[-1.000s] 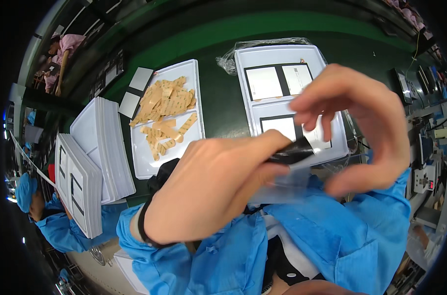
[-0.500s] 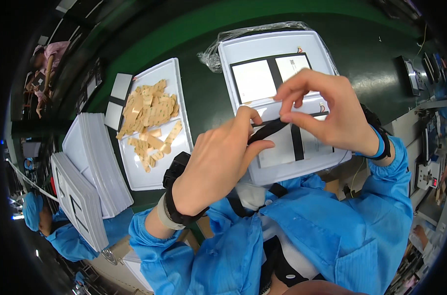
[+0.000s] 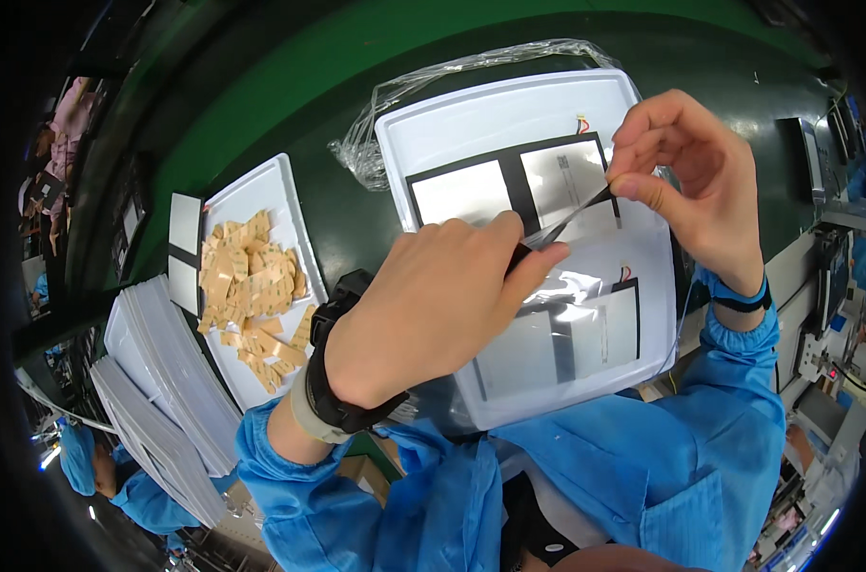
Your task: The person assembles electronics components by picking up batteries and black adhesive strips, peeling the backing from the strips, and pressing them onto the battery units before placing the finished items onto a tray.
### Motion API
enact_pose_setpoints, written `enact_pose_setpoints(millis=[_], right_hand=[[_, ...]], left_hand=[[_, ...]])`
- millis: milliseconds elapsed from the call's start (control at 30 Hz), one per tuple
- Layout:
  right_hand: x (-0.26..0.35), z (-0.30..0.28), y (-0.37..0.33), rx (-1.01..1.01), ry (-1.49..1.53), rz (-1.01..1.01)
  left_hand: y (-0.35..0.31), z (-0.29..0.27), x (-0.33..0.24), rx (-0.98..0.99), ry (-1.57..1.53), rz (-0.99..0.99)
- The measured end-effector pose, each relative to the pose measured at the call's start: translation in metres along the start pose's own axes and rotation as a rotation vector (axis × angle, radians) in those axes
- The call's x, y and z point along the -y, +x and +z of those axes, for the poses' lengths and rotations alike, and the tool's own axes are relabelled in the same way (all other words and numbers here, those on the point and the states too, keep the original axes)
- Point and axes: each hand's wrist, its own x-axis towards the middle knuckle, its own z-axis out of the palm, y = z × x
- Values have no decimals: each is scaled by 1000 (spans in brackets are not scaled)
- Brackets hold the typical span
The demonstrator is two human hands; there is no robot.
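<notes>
My left hand is closed, with thumb and fingers pinching one end of a thin strip, partly black and partly clear and shiny. My right hand pinches the strip's other end between thumb and fingertips, so it stretches taut on a slant between both hands. Beneath them a white tray holds flat silver battery packs with black borders and small wire leads. The far pack is partly hidden by my left hand. Over the near pack lies a glare, perhaps from clear film.
Left of the hands, tan paper strips are heaped in a second white tray. Another silver pack rests against that tray's left edge. Stacked white trays lean nearer me. Crumpled clear plastic borders the battery tray. A co-worker's blue sleeve shows at lower left.
My hands have drawn apart, the right one moving right and up. The strip, a bunched black piece before, is now pulled taut with a clear part showing. The view has shifted.
</notes>
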Motion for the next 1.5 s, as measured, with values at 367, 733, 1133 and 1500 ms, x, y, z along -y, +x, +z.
enact_pose_setpoints(millis=[367,733,1133,1500], right_hand=[[-54,-17,25,9,68,325],[-54,-22,33,24,167,395],[-55,-21,32,35,132,392],[-53,-1,24,-101,-228,282]], left_hand=[[34,36,36,-362,361,277],[40,41,46,-434,338,356],[41,40,45,-401,427,329],[42,43,44,-437,455,318]])
